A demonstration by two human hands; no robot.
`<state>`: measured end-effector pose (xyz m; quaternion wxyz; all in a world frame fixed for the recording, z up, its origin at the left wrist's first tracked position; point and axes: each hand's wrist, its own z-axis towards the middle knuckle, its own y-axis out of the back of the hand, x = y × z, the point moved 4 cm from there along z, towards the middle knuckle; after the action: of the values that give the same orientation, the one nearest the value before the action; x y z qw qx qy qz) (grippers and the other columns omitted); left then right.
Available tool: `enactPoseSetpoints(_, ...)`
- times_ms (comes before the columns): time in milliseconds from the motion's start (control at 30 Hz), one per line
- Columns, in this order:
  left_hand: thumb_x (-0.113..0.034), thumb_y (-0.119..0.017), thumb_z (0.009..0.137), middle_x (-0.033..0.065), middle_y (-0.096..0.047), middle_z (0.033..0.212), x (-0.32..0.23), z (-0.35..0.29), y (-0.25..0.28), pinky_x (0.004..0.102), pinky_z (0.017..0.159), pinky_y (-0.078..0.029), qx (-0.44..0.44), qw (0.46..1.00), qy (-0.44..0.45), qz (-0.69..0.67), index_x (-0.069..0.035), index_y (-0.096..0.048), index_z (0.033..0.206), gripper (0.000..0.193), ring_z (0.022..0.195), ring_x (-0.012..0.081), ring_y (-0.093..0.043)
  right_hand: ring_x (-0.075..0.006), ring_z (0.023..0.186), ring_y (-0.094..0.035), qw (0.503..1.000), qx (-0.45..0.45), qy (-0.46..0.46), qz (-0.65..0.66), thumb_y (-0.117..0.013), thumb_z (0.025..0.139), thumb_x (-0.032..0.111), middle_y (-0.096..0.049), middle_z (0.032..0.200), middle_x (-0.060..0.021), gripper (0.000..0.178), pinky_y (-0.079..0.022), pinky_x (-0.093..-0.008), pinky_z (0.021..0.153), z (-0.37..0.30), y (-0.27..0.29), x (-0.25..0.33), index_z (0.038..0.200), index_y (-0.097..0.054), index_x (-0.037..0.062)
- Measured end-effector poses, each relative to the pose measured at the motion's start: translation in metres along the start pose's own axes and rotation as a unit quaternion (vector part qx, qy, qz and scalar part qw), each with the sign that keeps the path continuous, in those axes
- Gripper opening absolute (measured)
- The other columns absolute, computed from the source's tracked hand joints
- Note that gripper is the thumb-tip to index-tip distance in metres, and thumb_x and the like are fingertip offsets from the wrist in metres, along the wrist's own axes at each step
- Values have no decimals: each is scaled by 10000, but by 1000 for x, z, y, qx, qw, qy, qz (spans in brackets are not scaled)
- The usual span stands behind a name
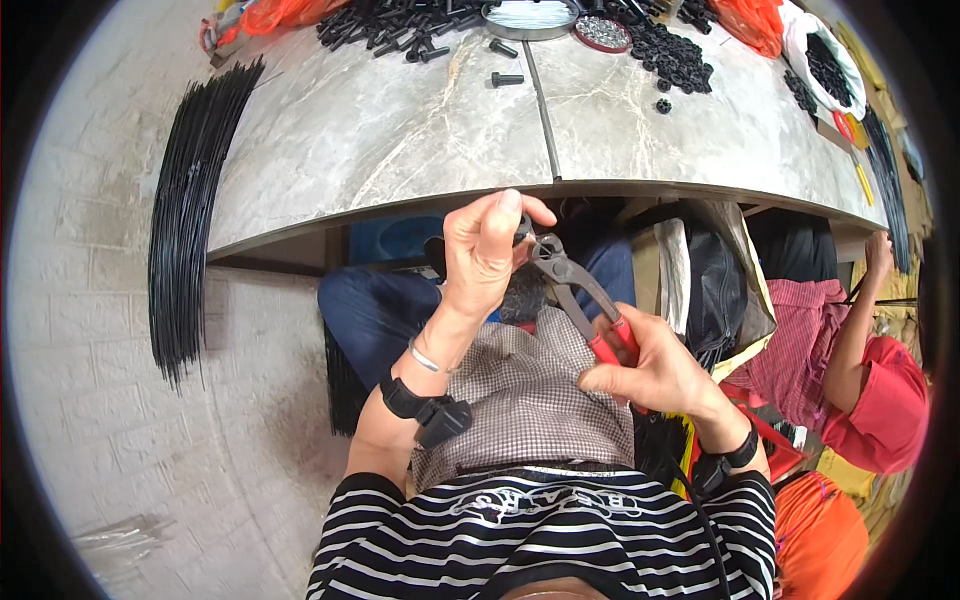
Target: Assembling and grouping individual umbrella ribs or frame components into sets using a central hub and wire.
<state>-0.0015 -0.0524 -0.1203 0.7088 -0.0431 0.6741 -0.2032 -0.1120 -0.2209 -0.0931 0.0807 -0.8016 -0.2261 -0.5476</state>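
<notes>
My right hand grips the red handles of a pair of pincers, whose metal jaws point up and to the left. Just left of those jaws, my left hand pinches a small black part between thumb and fingers. Fingers cover most of that part, so its full shape is hidden. The jaws are right beside it; whether they bite on anything, I cannot tell. Both hands are above my lap, in front of the near edge of the grey marbled table.
Black tubular parts, a round metal tray, a red-rimmed dish and small black caps lie along the table's back. A bundle of black rods hangs over the left edge. Another person sits at right.
</notes>
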Motion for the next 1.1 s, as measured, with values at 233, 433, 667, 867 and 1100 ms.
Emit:
enactPoseSetpoints(233, -356, -502, 988, -31, -550, 648, 0, 3, -4, 155, 454, -329, -13, 1000, -9, -16, 19, -675, 818, 447, 529, 0, -456, -134, 588, -499, 995, -67, 68, -21, -719, 773, 92, -512, 676, -36, 343, -422, -273, 558, -2, 13, -10, 1065, -565, -1)
enactPoseSetpoints(433, -369, -461, 995, -45, -508, 588, 2, 1, 1, 175, 446, -282, -28, 999, -14, 11, 8, -685, 820, 472, 511, 3, -422, -204, 660, -549, 985, -67, 113, -111, -649, 897, 219, -550, 736, -119, 315, -432, -331, 600, -1, 11, 12, 1059, -567, -38)
enactPoseSetpoints(667, -398, -415, 1000, -24, -542, 617, 1, 2, -7, 192, 479, -291, -38, 999, -12, 13, 8, -688, 781, 536, 521, 15, -396, -291, 572, -632, 975, -122, 66, -173, -753, 767, 182, -600, 673, -135, 409, -476, -327, 551, 4, 9, -2, 1051, -531, -12)
enactPoseSetpoints(867, -380, -413, 1000, -10, -550, 625, 5, 5, 0, 198, 482, -311, -29, 998, -31, 43, 5, -678, 769, 521, 524, 25, -420, -217, 574, -503, 912, -224, 227, -258, -747, 781, 159, -527, 702, -115, 378, -416, -284, 570, 12, 20, -1, 1044, -557, -35)
enactPoseSetpoints(1100, -380, -407, 993, 42, -582, 643, 9, 7, 9, 218, 490, -396, -38, 997, -39, 61, 27, -652, 734, 541, 539, 73, -496, -225, 530, -554, 960, -158, 72, -221, -774, 750, 174, -581, 679, -133, 391, -457, -325, 532, 4, 4, -3, 1024, -559, -4)
